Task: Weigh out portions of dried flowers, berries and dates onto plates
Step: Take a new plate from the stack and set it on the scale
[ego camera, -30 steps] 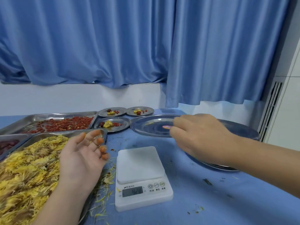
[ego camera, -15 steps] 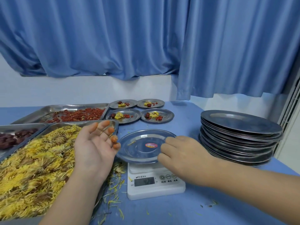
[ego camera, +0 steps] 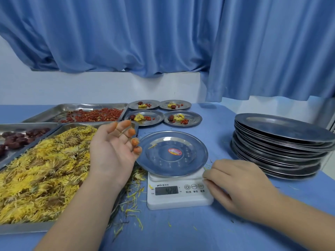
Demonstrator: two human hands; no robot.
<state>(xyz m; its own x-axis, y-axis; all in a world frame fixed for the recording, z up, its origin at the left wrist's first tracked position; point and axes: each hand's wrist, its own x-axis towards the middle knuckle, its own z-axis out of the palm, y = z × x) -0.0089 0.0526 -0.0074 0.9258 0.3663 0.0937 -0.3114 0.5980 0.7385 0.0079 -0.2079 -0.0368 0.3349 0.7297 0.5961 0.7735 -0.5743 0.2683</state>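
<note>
Head view: the left hand (ego camera: 113, 151) hovers palm up with its fingers loosely spread and nothing in its grasp. Its fingertips (ego camera: 135, 142) are stained orange and sit just beside the left rim of a steel plate (ego camera: 196, 161). The right hand (ego camera: 237, 185) lies knuckles up at the front right corner of a white kitchen scale (ego camera: 178, 198), fingers curled under. A fine yellow strand shows at its fingertips, but whether it pinches that strand I cannot tell.

The plate sits on the scale's platform, bare except for a red sticker (ego camera: 175, 151) at its centre and one stray petal (ego camera: 152, 146). The scale's display (ego camera: 166, 190) is lit, its digits too blurred to read.

Under the left forearm, a large steel tray (ego camera: 23, 228) is heaped with dried yellow flowers (ego camera: 45, 171), and loose petals (ego camera: 130, 201) litter the blue table (ego camera: 181, 230) between tray and scale. Behind it, one tray holds dark dates (ego camera: 18, 139) and another holds red berries (ego camera: 94, 115).

Beyond the scale are four small plates (ego camera: 158, 114), each carrying a date, a flower and a few berries. To the right stands a tall stack of empty plates (ego camera: 282, 147). A blue curtain (ego camera: 163, 33) hangs behind the table.
</note>
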